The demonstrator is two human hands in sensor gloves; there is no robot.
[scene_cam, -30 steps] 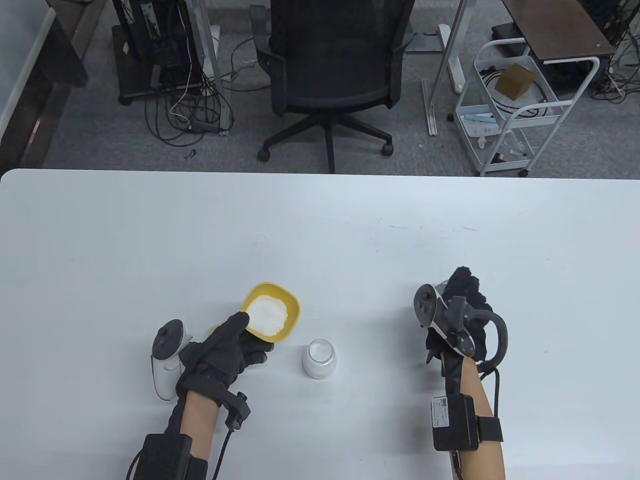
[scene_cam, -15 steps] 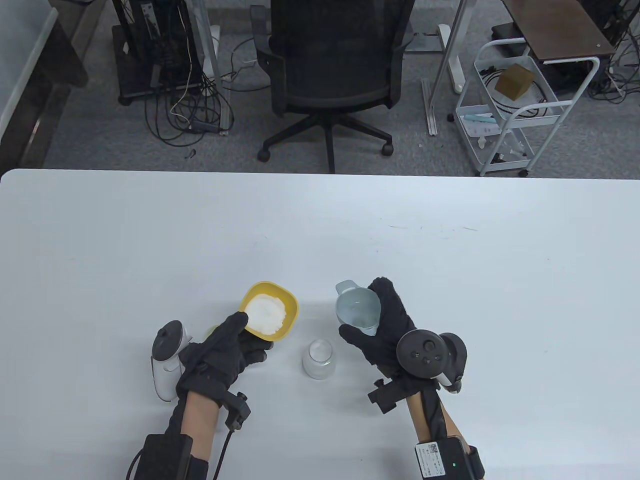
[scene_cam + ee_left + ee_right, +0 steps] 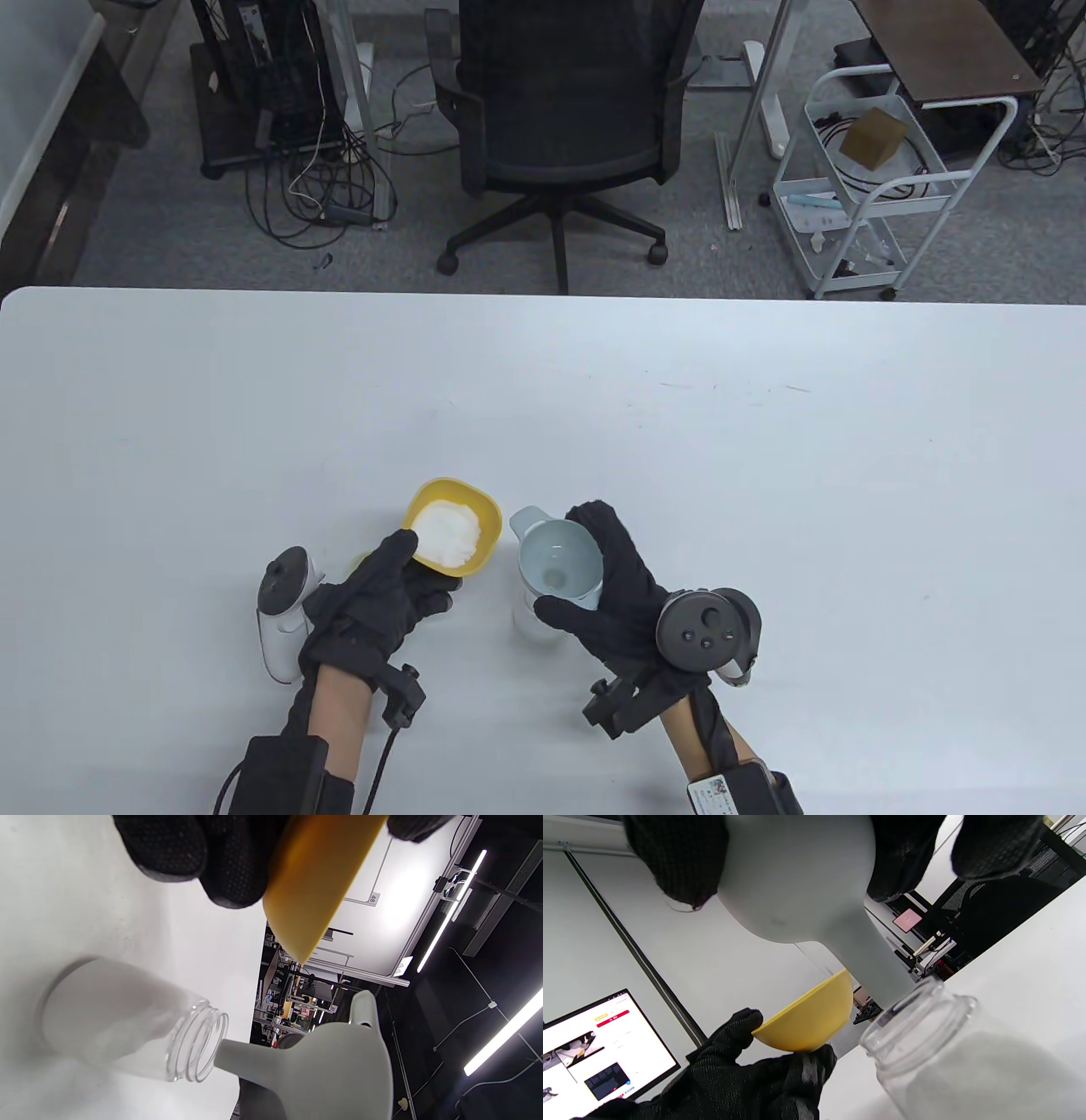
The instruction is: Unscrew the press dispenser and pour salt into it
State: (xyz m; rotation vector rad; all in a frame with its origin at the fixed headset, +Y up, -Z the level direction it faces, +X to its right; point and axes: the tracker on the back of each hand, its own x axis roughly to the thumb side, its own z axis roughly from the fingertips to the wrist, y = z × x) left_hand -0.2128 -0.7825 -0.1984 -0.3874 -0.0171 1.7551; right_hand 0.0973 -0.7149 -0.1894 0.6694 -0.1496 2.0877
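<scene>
Salt (image 3: 447,532) sits heaped in a yellow bowl (image 3: 475,501), which the left hand (image 3: 382,594) holds up off the white table (image 3: 764,475) — thumb over the near rim, fingers curled beneath it, as the right wrist view shows. Just to the bowl's right, the right hand (image 3: 615,594) grips a pale grey funnel (image 3: 556,560) around its cone, fingers wrapped on the far side and thumb on the near side. The funnel hangs directly over the glass jar (image 3: 533,620) of the press dispenser, which stands upright on the table with its threaded mouth open and its lid off. In the left wrist view the funnel's spout (image 3: 242,1063) reaches the jar's rim (image 3: 208,1048); from the right wrist view the spout tip meets the mouth at its edge, though whether it has gone inside cannot be told. The jar's lower body looks frosted white. Beyond the table's far edge stands a black office chair (image 3: 564,110), with a white wire cart (image 3: 874,187) to its right.
</scene>
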